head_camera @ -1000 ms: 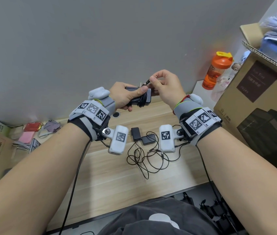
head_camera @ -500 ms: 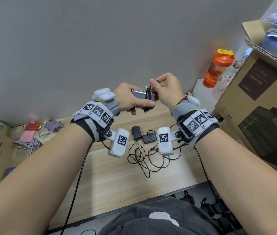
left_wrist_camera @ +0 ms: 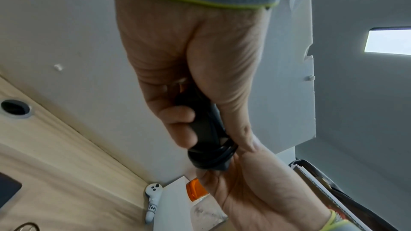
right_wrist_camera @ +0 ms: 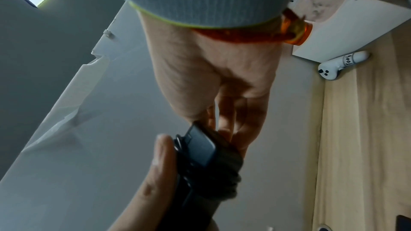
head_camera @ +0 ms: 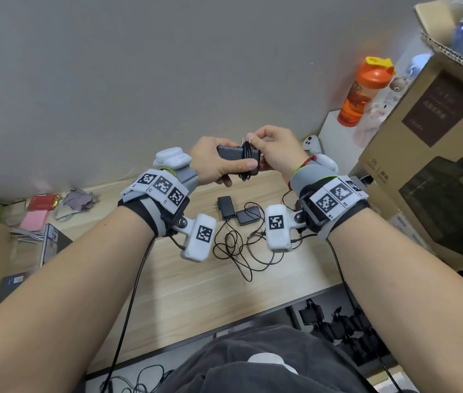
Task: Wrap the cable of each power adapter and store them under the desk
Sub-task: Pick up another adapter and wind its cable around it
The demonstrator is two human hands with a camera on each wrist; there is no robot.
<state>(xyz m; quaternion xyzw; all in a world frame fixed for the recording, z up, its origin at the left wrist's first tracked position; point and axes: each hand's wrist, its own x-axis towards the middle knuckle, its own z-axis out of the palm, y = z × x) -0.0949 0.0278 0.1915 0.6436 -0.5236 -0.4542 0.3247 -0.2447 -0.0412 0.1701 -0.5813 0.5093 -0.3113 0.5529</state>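
- Black power adapter [head_camera: 231, 156] sits at the centre of the head view, raised above the wooden desk [head_camera: 196, 285], gripped by the left hand [head_camera: 214, 165] with the thumb along its near edge and the fingers curled under it
- Its cable [head_camera: 246, 160] is wound in several turns round the right end of the block, and two metal prongs stick up beside the coil
- Right hand [head_camera: 274, 150] pinches the cable end at the top of the coil between thumb and forefinger, just right of the prongs
- Seen from the left wrist, the left thumb lies over the coil and touches the right palm
- Two more black adapters [head_camera: 226, 207] lie flat on the desk below the hands, just beside each other, with their thin cables in a loose tangle [head_camera: 238, 248] toward the lower centre
- Orange bottle [head_camera: 365, 93] stands on a white ledge in the upper right, next to a large cardboard box [head_camera: 434, 165]
- White controller [head_camera: 314, 144] rests against the wall just right of the right hand
- Pink and red packets [head_camera: 35, 219] lie at the left edge
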